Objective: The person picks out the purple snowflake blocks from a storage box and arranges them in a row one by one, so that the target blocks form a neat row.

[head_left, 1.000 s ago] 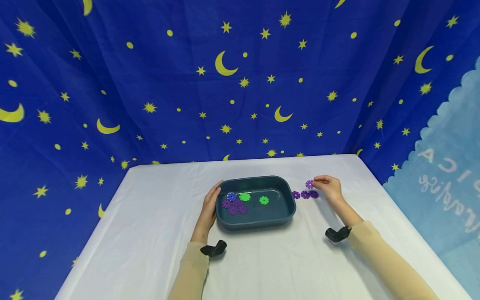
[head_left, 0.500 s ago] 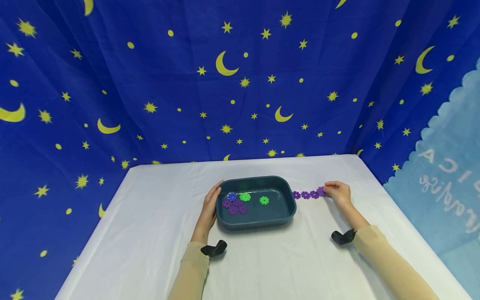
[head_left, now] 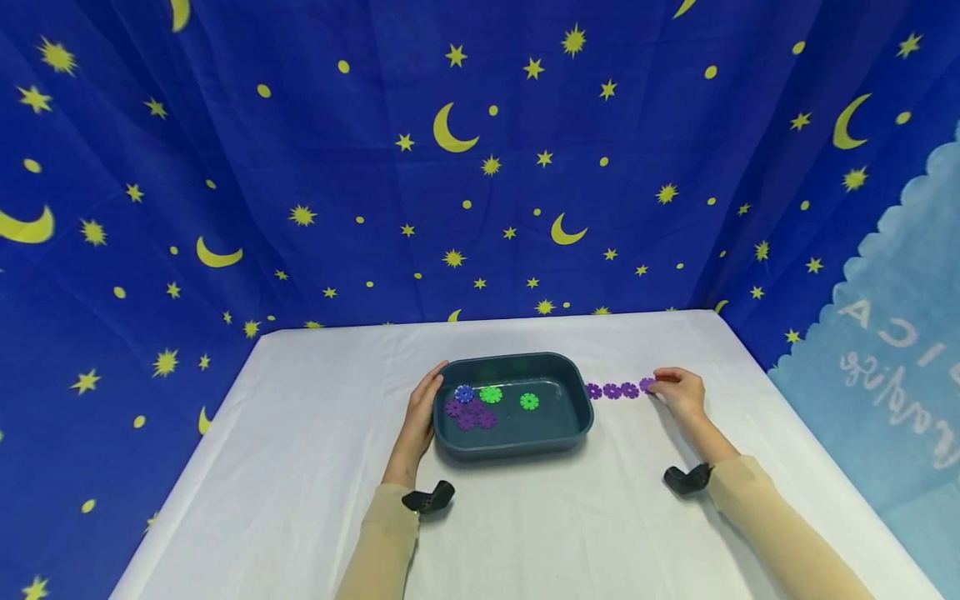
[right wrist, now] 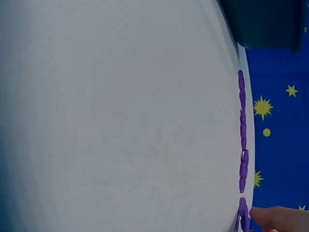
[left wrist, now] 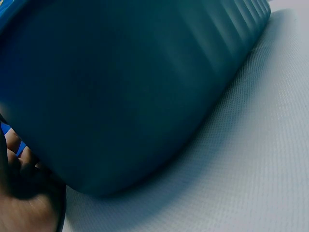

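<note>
A purple disc (head_left: pixel 645 385) is being pinched between the fingertips of the right hand (head_left: pixel 679 394), at the right end of a line of three purple discs (head_left: pixel 612 391) that is being supported by the white-covered worktop (head_left: pixel 525 533). In the right wrist view a narrow gap is being shown between the pinched disc and the line. The left end of the line is being partly hidden by the rim of a dark teal basin (head_left: pixel 513 449) in the head view.

The outer left wall of this basin is being touched by the left hand (head_left: pixel 417 417); there the grip is being held spread, with the fingers being laid along the wall toward the far left corner. Inside the basin, a blue disc (head_left: pixel 464 394), a left green disc (head_left: pixel 491 394), a right green disc (head_left: pixel 529 402) and a cluster of purple discs (head_left: pixel 471 415) are being held, the cluster being gathered at the left, nearer than the blue one.

Both forearms are being covered by beige sleeves (head_left: pixel 780 517). The far side is being closed off by a blue cloth (head_left: pixel 360 250) patterned with yellow moons and stars, and its right part is being covered by a pale blue panel (head_left: pixel 900 433).
</note>
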